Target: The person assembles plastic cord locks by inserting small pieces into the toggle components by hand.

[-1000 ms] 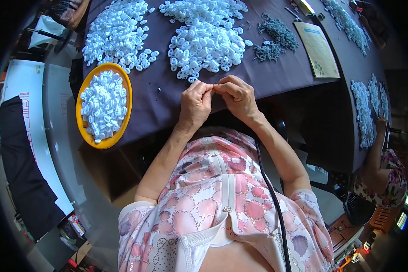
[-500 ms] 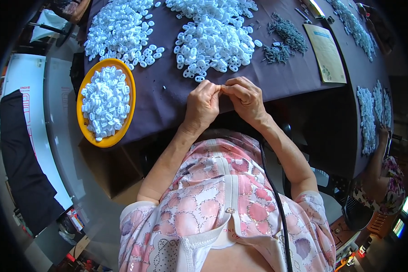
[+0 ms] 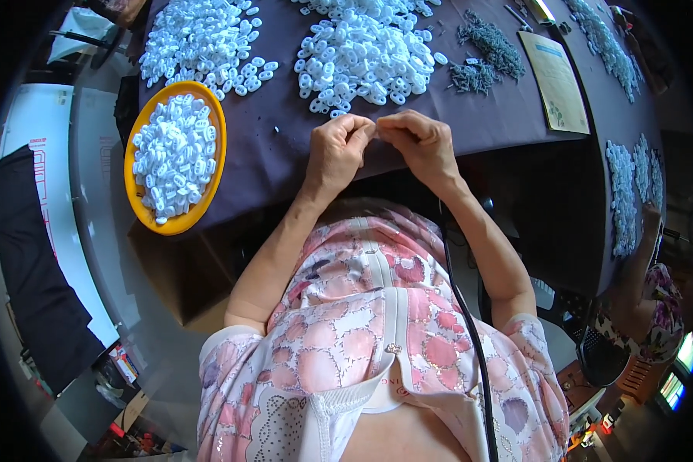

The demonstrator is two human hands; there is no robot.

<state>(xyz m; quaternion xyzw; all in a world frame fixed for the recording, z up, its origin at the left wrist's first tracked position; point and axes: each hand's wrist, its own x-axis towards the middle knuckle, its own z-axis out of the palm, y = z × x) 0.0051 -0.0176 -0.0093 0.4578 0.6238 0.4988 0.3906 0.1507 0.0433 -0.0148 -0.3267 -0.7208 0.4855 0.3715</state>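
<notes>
Red characters [image 3: 40,163] on white board [image 3: 50,115], red lettering [image 3: 393,379] inside patterned shirt [image 3: 331,339], faint print [image 3: 556,115] on tan envelope [image 3: 550,77]

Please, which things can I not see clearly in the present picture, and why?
All in the head view:
- Anything held by the left hand or right hand: hidden by the fingers.
- Middle white pile, far end: cut off by the upper edge.
- Orange dish, bottom: covered by white pieces.
- Grey parts, exact shape: too small.
</notes>
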